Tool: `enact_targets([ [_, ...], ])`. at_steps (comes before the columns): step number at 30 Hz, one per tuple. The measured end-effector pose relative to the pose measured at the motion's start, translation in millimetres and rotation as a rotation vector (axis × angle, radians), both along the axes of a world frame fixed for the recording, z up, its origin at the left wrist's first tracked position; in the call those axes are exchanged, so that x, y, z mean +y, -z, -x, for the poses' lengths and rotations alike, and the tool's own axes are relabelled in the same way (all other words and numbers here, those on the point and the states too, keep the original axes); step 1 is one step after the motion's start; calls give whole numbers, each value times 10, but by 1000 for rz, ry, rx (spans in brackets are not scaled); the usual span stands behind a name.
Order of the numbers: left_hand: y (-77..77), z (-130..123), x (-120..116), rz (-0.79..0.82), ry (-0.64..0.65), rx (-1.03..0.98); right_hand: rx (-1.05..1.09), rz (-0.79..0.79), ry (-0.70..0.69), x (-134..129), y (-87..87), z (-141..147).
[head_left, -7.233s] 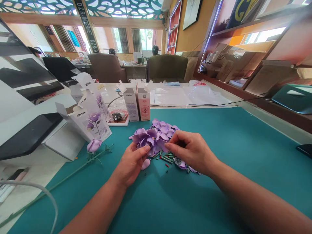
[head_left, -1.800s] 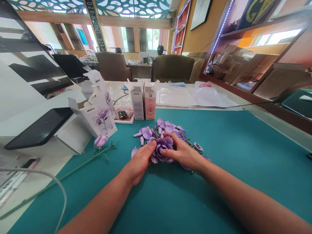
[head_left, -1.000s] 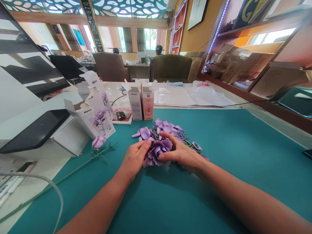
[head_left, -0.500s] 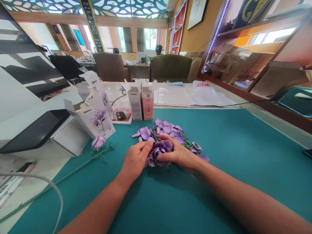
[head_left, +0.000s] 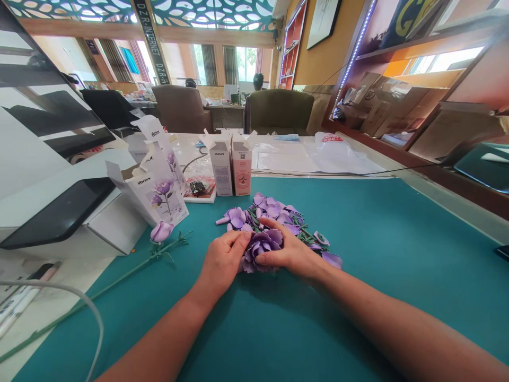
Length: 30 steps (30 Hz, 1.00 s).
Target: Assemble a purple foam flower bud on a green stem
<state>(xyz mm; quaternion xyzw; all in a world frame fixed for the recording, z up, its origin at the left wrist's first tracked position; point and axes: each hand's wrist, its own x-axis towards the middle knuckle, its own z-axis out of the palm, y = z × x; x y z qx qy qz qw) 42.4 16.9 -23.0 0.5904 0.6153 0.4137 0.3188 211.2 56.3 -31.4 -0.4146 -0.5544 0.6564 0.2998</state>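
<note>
Teal cutting mat (head_left: 369,318) spreads across the bench, and at its far edge stand an opened flower-kit box (head_left: 159,199) printed with a purple bloom, a grey-white carton (head_left: 221,172) and a pink carton (head_left: 241,171). Off to the left lies a long green stem (head_left: 119,281) topped by a closed lilac bud (head_left: 162,232). Mid-mat, a heap of lilac foam petals (head_left: 270,209) and green stem pieces (head_left: 306,234) sits right up against the hands. Both hands are half-curled around a purple foam flower head (head_left: 260,248): left hand (head_left: 222,265) on its near left side, right hand (head_left: 288,255) coming in from the right, fingers (head_left: 278,241) laid over the top. How hard they're pressing, can't tell. That foam looks light and soft, the petal edges easy to crease, so the gathered base, hidden here, looks the safer place to hold.
</note>
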Motion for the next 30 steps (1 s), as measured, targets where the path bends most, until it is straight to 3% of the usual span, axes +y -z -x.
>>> enact_targets([
  [10, 9, 40, 26, 8, -24, -144, 83, 48, -30, -12, -13, 3],
  [17, 46, 22, 35, 82, -9, -439, 207, 85, 34, 54, -35, -39],
  [23, 6, -8, -8, 92, 87, -246, 255, 86, 147, 102, -95, -80],
  [30, 21, -49, -19, 120, 111, -120, 250, 87, 147, 112, -95, -94],
])
